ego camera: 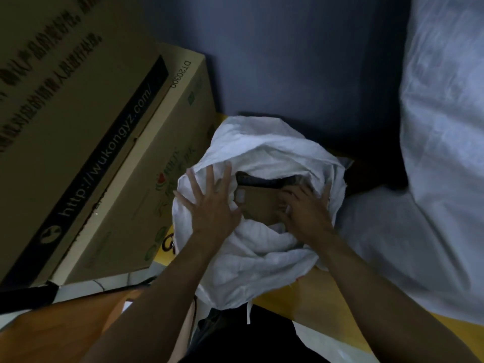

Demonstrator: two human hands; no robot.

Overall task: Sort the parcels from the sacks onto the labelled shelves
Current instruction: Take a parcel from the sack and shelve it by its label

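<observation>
A white woven sack (262,258) sits low in the middle of the view with its mouth open and its rim rumpled and folded back. Inside the mouth lies a brown cardboard parcel (259,205), with a small pale label (240,197) near its left edge. A dark item (264,181) lies just behind the parcel, deeper in the sack; it is too dim to tell what it is.

The left hand (212,205) lies flat on the left side of the sack's rim, fingers straight and spread wide, pressing the fabric down beside the parcel. The right hand (306,213) reaches into the mouth from the right. Its fingers are bent over the parcel's right edge and grip it, while the thumb sticks out against the sack's inner wall.

To the left stands a large cardboard box (167,153) with green and red printing on its side. A second cardboard box (78,127), bearing a black band with a web address, overlaps it nearer the camera. On the right a big, full white sack (445,153) fills the edge of the view and touches the open sack's right side. A yellow surface (301,302) shows beneath both sacks, and a dark blue surface (301,61) lies beyond them.
</observation>
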